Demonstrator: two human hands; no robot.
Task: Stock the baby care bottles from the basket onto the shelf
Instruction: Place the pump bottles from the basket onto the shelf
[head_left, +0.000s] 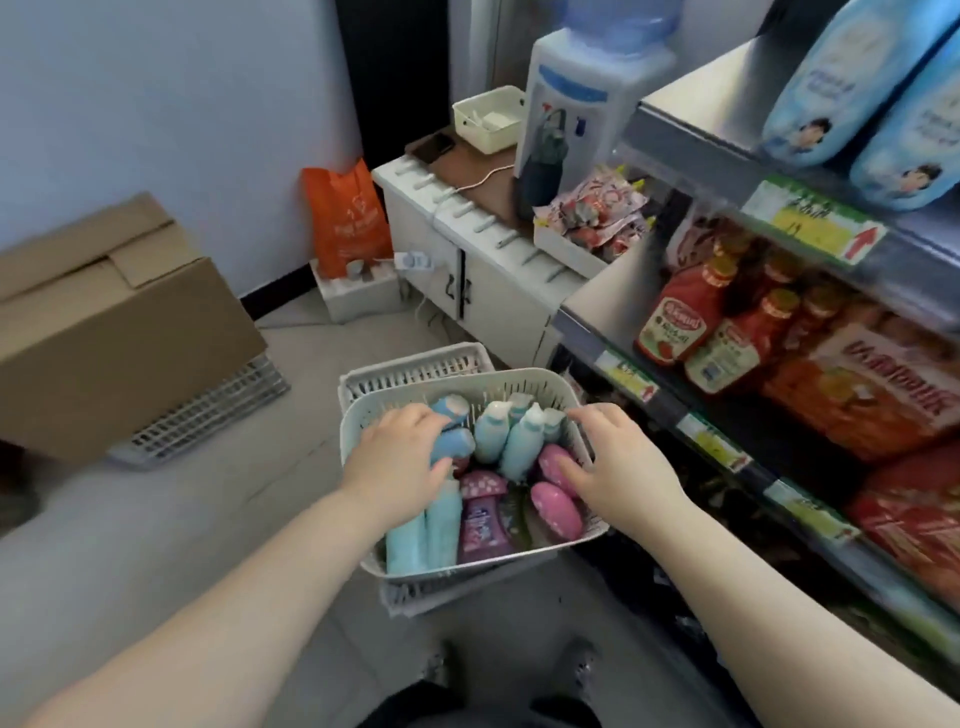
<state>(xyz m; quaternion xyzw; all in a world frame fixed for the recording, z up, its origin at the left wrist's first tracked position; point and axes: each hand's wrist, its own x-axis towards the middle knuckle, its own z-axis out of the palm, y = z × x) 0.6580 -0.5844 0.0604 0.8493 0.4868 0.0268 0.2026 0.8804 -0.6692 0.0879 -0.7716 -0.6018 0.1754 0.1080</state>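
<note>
Two baskets (519, 382) (415, 364), three pink-capped bottles (483, 519) (556, 462) (558, 512), two big blue bottles (841, 88) (919, 140) on the shelf (701, 104).

the scene was evenly and brightly lit by soft, diffuse light, with only faint shadows on the floor (171, 525). the whole frame looked soft and slightly smeared. wide-angle distortion bent the shelf (727, 156) edges at the right of the frame. the bottom edge and lower shelf recesses were dark and murky.

Grey floor (156, 519) bearing a white basket (519, 375) stacked on a second basket (415, 366), beside a shelf (613, 291) carrying ketchup bottles (675, 325).
</note>
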